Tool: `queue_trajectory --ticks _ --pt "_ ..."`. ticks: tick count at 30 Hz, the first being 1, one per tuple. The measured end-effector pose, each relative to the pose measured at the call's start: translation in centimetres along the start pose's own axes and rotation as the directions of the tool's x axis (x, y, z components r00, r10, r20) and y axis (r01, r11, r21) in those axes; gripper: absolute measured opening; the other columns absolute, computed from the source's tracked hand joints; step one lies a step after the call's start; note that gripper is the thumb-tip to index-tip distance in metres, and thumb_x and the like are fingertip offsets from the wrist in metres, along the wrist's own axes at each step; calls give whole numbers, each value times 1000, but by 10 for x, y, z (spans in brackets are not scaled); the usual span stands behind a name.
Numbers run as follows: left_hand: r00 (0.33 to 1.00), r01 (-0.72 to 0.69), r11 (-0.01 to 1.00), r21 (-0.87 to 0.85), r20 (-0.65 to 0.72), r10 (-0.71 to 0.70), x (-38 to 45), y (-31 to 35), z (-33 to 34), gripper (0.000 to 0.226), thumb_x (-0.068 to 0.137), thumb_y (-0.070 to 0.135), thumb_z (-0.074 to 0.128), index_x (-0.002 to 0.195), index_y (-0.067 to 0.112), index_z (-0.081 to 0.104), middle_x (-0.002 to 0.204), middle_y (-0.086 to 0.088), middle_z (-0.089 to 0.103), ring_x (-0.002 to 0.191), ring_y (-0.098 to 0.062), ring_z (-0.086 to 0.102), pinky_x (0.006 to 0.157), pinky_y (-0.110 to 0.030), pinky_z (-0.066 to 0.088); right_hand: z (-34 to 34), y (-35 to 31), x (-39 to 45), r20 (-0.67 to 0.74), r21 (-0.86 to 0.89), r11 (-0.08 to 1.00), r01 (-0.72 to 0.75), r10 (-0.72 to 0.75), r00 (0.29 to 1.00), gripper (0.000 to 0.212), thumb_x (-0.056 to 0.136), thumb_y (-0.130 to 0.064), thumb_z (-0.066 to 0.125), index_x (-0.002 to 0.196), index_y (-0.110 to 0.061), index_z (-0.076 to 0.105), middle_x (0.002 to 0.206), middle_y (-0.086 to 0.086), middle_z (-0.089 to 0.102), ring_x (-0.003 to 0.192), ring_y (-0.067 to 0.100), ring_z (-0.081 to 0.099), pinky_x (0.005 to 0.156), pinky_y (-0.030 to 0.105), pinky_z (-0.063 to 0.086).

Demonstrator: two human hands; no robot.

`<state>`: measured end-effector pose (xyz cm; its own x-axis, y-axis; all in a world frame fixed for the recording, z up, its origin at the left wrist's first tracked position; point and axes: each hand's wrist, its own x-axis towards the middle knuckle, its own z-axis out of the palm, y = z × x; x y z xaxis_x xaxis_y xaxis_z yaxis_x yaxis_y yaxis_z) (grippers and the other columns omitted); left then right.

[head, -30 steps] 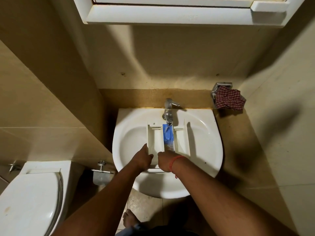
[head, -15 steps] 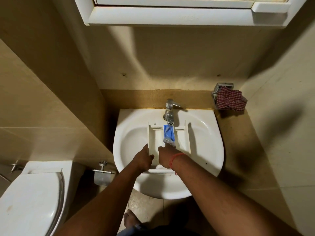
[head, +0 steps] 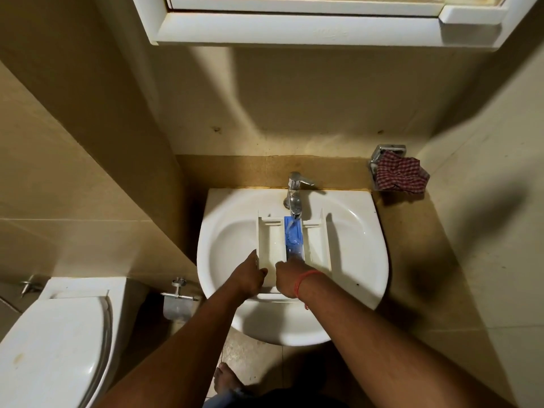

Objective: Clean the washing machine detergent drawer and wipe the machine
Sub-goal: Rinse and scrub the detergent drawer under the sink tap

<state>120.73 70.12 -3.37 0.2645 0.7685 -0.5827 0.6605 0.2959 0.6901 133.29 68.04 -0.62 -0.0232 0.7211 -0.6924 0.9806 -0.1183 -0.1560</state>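
Note:
The white detergent drawer lies in the white washbasin under the chrome tap. Water runs from the tap onto the drawer's blue middle insert. My left hand grips the drawer's near left wall, thumb over the edge. My right hand, with a red thread on the wrist, reaches into the near end of the middle compartment; its fingers are hidden behind the hand.
A red checked cloth hangs on a chrome holder at the wall right of the basin. A white toilet stands at the lower left, a chrome fitting beside it. A white cabinet hangs overhead. My bare foot is below the basin.
The drawer and both hands stay nearly in place under the running water; my right hand's fingers have shifted a little along the blue insert.

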Motion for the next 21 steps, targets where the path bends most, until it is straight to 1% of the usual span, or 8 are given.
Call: queue_trajectory --ticks 4,8,9,11,14,17,19,21 --pt "1000 -6 1000 9 3 6 -1 0 -1 48 96 12 49 142 21 39 129 -9 60 113 -28 57 101 -40 46 2 0 -1 39 -13 1000 24 -23 999 35 99 -8 43 132 0 51 131 21 57 117 33 57 95 35 47" --pt "1000 9 1000 -30 14 -8 -2 1 -2 48 96 9 48 141 22 40 127 -10 61 112 -30 58 100 -42 47 -5 2 2 -44 32 999 10 -9 999 38 96 -6 41 134 0 47 149 28 31 132 37 43 104 38 41" --pt "1000 13 999 -37 18 -12 -2 1 -2 48 96 9 48 142 22 40 126 -10 60 112 -29 58 100 -42 47 -5 3 1 -51 13 1000 14 -13 999 39 96 -6 42 134 0 47 148 27 32 132 37 42 105 38 40" --pt "1000 12 999 -31 18 -11 -3 2 -2 49 96 10 48 142 22 39 127 -10 60 113 -29 58 101 -43 46 -2 4 0 -16 -19 1000 24 -24 1000 38 98 -10 43 135 0 48 142 24 43 128 37 47 103 39 42" --pt "1000 12 1000 -26 23 -12 -5 3 -3 48 95 10 49 141 22 41 127 -10 61 113 -29 58 101 -44 47 -3 8 -6 -9 5 997 82 -82 997 32 96 -5 43 125 0 55 121 18 58 113 36 58 87 35 48" --pt "999 -11 1000 -3 31 11 -6 6 -6 43 96 10 49 138 18 43 127 -8 60 113 -27 58 97 -40 48 -9 25 -12 -285 220 968 119 -53 957 34 88 2 46 118 -4 59 118 15 57 108 34 58 88 34 49" --pt "999 6 1000 -5 49 -6 -6 9 -10 36 96 9 49 131 15 47 117 -6 61 104 -24 59 86 -33 52 -8 46 -17 -573 263 956 132 45 819 34 84 2 50 114 -8 62 120 12 55 108 33 55 90 36 48" --pt "996 43 998 -36 78 -40 -6 14 -16 22 95 7 50 116 13 51 100 -5 61 82 -18 61 68 -25 55 -3 72 -18 -682 326 941 94 165 712 35 85 -3 54 119 -9 60 124 13 51 111 35 52 93 38 46"
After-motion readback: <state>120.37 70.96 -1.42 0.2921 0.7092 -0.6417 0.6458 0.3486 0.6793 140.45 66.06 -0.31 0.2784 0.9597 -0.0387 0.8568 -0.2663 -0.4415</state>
